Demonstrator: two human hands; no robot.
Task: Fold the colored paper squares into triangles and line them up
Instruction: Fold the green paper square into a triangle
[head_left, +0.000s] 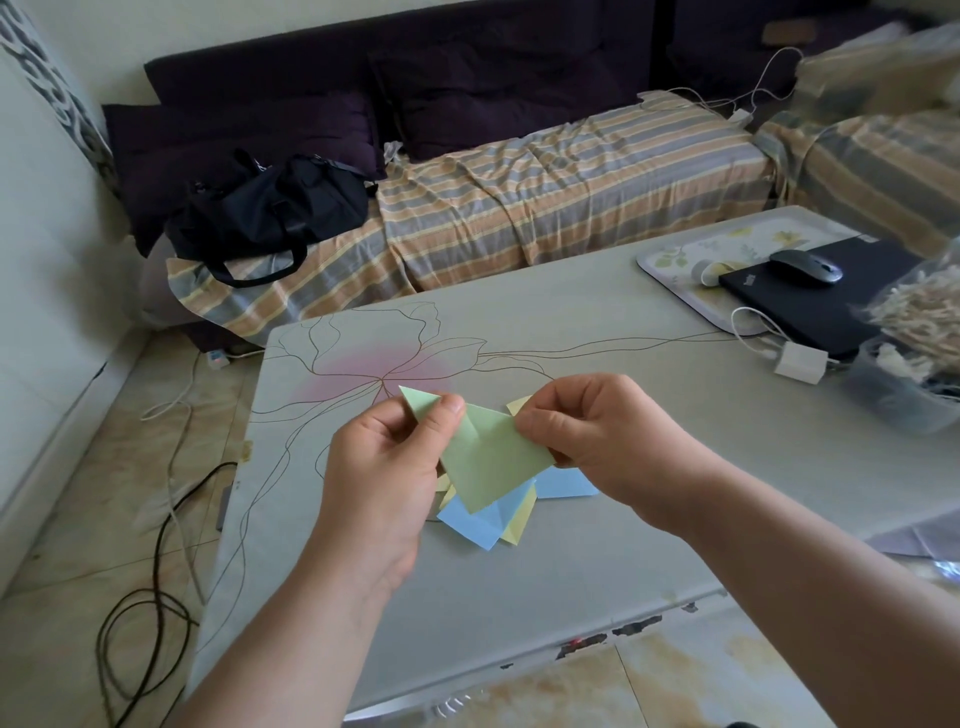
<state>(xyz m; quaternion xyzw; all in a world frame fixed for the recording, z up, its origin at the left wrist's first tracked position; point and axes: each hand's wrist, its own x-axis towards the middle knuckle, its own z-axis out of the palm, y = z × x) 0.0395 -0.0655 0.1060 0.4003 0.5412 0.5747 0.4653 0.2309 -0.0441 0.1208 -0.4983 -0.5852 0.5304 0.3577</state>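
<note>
A light green paper (488, 457) is held up above the grey table (623, 519), partly folded with a crease showing. My left hand (384, 467) pinches its upper left corner between thumb and fingers. My right hand (602, 441) pinches its right edge. Under it on the table lies a loose pile of paper squares: a blue sheet (480, 525), a yellow sheet (522, 525) and another blue sheet (569, 486). A yellow corner (518, 404) peeks out behind my right fingers.
At the table's far right stand a floral tray (675, 260), a black laptop (810, 306) with a mouse (805, 266), a white charger (800, 362) and a clear tub (904, 400). Behind is a striped sofa (545, 197) with a black bag (270, 208). Cables (156, 597) lie on the floor at left.
</note>
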